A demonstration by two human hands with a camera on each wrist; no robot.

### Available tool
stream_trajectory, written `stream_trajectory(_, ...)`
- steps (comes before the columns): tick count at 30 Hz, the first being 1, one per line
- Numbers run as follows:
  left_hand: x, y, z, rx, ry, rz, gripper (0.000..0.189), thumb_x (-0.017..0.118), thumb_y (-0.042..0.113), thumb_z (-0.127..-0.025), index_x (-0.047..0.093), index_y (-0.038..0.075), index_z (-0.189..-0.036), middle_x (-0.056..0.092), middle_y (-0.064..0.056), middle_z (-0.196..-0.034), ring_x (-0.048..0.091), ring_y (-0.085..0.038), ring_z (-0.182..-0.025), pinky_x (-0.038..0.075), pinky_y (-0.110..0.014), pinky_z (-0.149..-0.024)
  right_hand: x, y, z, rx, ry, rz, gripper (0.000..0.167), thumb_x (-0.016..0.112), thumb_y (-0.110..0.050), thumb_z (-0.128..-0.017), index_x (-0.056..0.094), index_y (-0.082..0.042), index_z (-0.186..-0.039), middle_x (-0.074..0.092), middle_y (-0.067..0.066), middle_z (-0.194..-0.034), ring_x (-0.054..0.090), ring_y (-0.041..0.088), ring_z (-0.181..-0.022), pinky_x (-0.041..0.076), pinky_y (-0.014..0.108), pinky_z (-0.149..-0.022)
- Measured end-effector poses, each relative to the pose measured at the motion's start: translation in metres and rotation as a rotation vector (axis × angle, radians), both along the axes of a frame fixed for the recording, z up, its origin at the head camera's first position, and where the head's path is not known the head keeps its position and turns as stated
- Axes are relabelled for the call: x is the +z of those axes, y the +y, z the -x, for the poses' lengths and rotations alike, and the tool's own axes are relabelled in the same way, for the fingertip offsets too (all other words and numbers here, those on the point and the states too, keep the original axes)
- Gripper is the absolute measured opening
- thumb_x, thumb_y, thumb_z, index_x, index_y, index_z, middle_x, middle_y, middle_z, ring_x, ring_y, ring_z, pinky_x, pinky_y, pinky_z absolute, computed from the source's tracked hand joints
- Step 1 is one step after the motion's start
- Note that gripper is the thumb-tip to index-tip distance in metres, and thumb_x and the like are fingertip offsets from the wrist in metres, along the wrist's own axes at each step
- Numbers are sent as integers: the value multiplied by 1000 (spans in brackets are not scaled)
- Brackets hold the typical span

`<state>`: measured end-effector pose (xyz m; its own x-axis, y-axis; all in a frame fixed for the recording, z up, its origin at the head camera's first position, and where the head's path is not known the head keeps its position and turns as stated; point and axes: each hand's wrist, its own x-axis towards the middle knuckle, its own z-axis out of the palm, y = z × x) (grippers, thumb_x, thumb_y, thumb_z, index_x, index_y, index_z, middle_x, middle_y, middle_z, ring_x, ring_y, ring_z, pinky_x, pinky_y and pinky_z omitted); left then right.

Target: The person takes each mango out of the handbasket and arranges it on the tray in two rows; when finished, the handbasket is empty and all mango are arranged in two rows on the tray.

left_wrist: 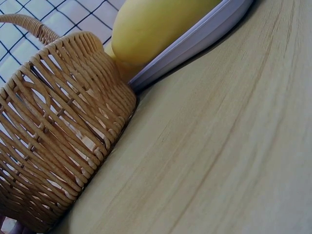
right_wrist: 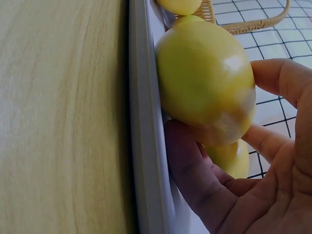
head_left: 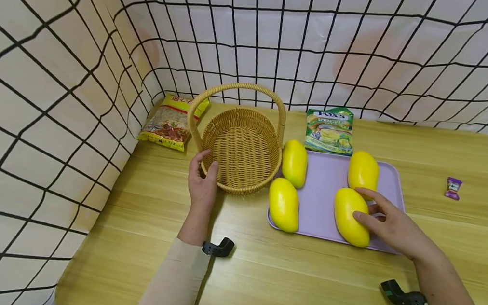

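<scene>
A round wicker basket (head_left: 244, 152) with an arched handle stands left of a lilac tray (head_left: 318, 198). My left hand (head_left: 203, 183) grips the basket's near-left rim, thumb over the inner side; only a bit of its fingers shows at the corner of the left wrist view. On the tray's near right, a yellow mango (head_left: 349, 215) is held by my right hand (head_left: 394, 228), the thumb on the near side and the fingers round the far side. Behind it lies another mango (head_left: 362, 170). Two more mangoes, one (head_left: 294, 162) behind the other (head_left: 284, 204), lie along the tray's left edge beside the basket.
A green Fox's candy packet (head_left: 329, 131) lies behind the tray. At the back left, a yellow-and-clear food bag (head_left: 172, 122) rests by the black wire grid (head_left: 279, 49). A small purple wrapped sweet (head_left: 453, 188) is on the wooden table to the right.
</scene>
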<state>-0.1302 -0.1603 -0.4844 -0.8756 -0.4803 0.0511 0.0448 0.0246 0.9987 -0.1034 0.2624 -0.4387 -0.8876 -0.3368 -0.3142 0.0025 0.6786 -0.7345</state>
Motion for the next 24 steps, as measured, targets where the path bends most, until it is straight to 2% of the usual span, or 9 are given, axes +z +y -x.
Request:
stream_trajectory(12,3,1,0,-2,-3,-11,38,62,18,-98,58,8,-135,45,-3,-155,29,-20,-153,26,-45,-123,3,-1,0,-3,28,-15,65,55,-34,-105,29,-13,-160,52,23,-121,50,29,-99,47,26,-69)
stream_trajectory(24,1,0,0,-5,-3,-1,40,61,19,-98,58,8,-136,45,-3,-155,30,-20,-152,26,-47,-123,3,0,-1,-9,-2,8,66,55,-33,-106,26,-13,-161,49,19,-117,54,17,-89,51,26,-68)
